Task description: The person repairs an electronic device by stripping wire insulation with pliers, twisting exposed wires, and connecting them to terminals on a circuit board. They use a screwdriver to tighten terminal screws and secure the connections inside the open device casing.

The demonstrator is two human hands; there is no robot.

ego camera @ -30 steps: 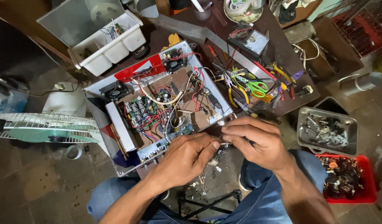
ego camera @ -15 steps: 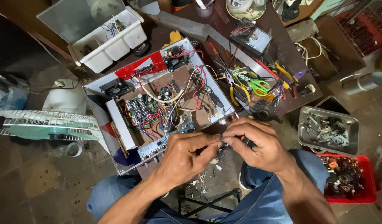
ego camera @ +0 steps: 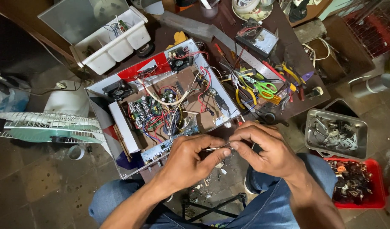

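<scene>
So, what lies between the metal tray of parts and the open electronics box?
In the head view, the pile of hand tools, green-handled scissors among them, lies on the table between the metal tray and the open box.

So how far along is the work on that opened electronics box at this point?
Done: the white open-topped electronics box lies uncovered, circuit boards and coloured wiring exposed. In hand: left hand and right hand pinch a thin silvery metal piece between them. Left: the box is unclosed, and pliers and green-handled scissors lie out.

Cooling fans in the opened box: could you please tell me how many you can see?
2: one black fan at the box's left corner, another near its far edge beside the red panel. Wires may hide more.
</scene>
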